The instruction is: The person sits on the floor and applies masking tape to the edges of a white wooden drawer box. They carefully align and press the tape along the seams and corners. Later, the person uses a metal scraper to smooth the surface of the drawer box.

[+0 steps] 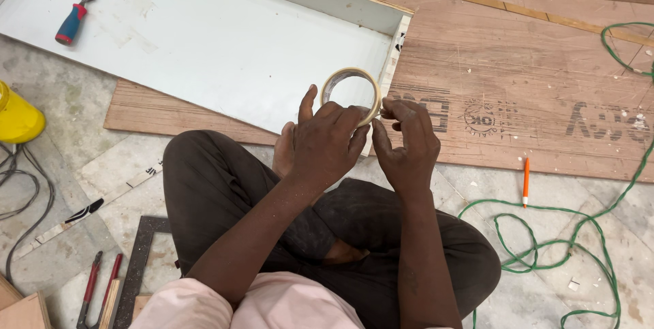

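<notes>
From the head view I see my left hand [325, 144] closed around a roll of tape [351, 90], fingers wrapped over its lower edge so the pale ring stands upright above the knuckles. My right hand [407, 144] sits just beside it, thumb and forefinger pinched together at the right edge of the roll (whether they have caught a loose end of tape I cannot tell). Both hands hover over my crossed legs in dark trousers [218, 179], above the near edge of a white board [204, 43] that lies flat on the floor.

A chisel [76, 12] with a red and blue handle lies on the far left corner of that white board. Under and beside the board lies a large plywood sheet [531, 77]. An orange pencil [526, 180] lies on the stone floor just off the plywood's near edge, and a green cable [572, 233] loops across the floor to my right. At left stands a yellow container [17, 116], with red-handled pliers [95, 288] and a dark metal square [139, 261] near my knee.
</notes>
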